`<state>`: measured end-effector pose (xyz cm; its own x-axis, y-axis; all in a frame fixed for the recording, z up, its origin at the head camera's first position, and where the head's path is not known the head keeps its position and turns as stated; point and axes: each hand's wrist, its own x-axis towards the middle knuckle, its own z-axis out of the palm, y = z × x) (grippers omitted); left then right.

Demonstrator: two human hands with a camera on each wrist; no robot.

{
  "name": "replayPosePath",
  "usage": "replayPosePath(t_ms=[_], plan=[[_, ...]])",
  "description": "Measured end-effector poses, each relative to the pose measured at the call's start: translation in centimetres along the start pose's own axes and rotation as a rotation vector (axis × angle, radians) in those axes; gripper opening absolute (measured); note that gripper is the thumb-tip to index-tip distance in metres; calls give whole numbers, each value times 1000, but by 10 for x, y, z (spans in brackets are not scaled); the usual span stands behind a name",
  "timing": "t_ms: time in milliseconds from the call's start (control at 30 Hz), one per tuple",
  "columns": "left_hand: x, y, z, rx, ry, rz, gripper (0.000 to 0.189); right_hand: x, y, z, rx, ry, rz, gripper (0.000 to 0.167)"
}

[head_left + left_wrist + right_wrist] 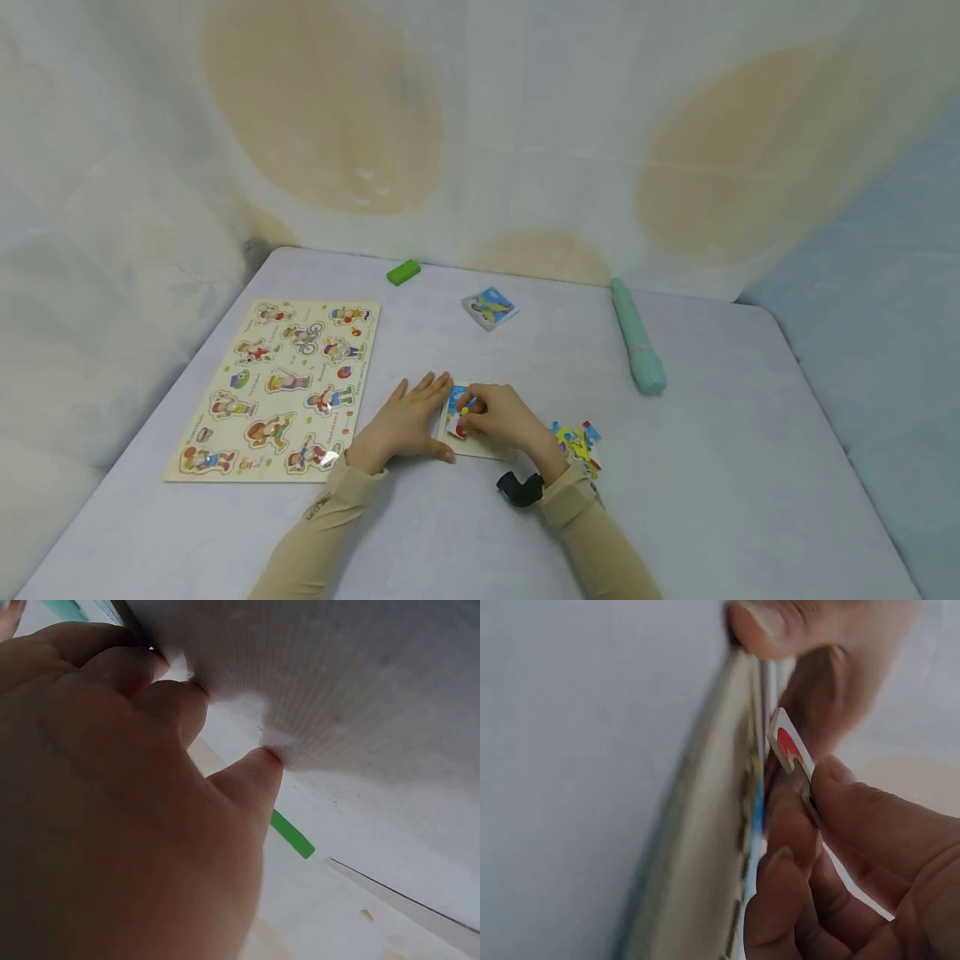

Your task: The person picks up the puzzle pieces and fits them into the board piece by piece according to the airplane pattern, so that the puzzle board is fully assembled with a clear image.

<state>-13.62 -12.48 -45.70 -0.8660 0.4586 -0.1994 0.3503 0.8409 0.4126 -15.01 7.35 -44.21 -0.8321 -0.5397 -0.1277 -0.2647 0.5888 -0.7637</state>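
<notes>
A small jigsaw board [483, 448] with a pale frame lies between my hands, partly filled with blue picture pieces along its left side. My left hand [405, 425] rests at the board's left edge, fingers spread and thumb at the lower corner; in the left wrist view its fingertips [266, 759] come down on the surface. Over the board, my right hand [498, 410] pinches a jigsaw piece [789, 744] between thumb and fingers. That piece is white with a red patch and stands tilted close to the board face. Curled fingers hide part of the board.
Loose jigsaw pieces [579, 446] lie in a pile beside my right wrist. A large picture board [281, 392] is on the left. Further back are a green block [403, 272], a small picture card [490, 307] and a folded mint-green umbrella [637, 342].
</notes>
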Motion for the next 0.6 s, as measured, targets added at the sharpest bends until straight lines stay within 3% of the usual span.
replayPosePath(t_ms=[200, 600], plan=[[0, 1, -2, 0, -4, 6, 114, 1, -1, 12, 1, -25, -3, 16], [0, 1, 0, -9, 8, 8, 114, 3, 1, 20, 3, 29, 21, 27]])
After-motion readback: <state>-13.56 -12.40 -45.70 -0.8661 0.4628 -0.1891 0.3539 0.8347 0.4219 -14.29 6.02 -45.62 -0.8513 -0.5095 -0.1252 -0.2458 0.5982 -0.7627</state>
